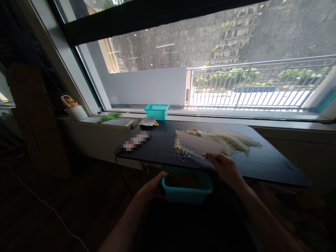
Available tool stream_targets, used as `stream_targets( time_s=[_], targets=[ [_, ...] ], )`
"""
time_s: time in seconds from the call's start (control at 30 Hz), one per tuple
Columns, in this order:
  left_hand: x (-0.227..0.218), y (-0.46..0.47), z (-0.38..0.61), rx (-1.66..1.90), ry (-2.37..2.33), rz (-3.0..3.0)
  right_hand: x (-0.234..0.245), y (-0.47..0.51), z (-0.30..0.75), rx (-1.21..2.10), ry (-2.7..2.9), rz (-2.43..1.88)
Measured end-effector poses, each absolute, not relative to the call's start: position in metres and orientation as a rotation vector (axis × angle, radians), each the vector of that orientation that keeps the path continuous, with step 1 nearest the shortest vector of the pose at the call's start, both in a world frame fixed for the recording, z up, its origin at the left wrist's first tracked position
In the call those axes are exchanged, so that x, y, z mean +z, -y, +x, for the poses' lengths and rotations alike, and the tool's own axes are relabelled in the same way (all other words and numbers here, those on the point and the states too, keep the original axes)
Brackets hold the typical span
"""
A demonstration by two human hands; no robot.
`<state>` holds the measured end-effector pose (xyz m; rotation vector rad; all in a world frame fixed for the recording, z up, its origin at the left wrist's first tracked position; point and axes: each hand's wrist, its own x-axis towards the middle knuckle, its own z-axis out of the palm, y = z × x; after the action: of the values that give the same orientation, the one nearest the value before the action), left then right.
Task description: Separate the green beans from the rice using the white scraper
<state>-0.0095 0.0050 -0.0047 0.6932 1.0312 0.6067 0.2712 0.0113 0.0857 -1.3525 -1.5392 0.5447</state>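
Note:
My right hand (226, 169) grips one end of a white flat card with a comb-like toothed edge (201, 141), tilted over the dark table (160, 147). White grains that look like rice (233, 138) spread behind the card and to its right. Yellow-orange bits (193, 132) are mixed in at the left part of the pile. Just below the table's front edge, my left hand (155, 184) is closed on the left rim of a teal plastic bin (187, 196). Dark brownish contents, too dim to name, lie inside the bin.
Another teal bin (156, 112) stands at the back by the window. Near it lies a pale packet (148, 121), with a blurred-out item (135, 140) at the table's left. A radiator (118, 122) runs along the wall; a white cable (49, 206) crosses the floor.

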Motion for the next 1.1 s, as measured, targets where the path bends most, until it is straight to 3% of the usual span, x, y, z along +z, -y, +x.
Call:
stream_targets(
  time_s=[1.1],
  targets=[
    [-0.005,-0.004,-0.010,0.618,-1.034,0.656,0.095,-0.010,0.272,0.653,1.584,-1.328]
  ],
)
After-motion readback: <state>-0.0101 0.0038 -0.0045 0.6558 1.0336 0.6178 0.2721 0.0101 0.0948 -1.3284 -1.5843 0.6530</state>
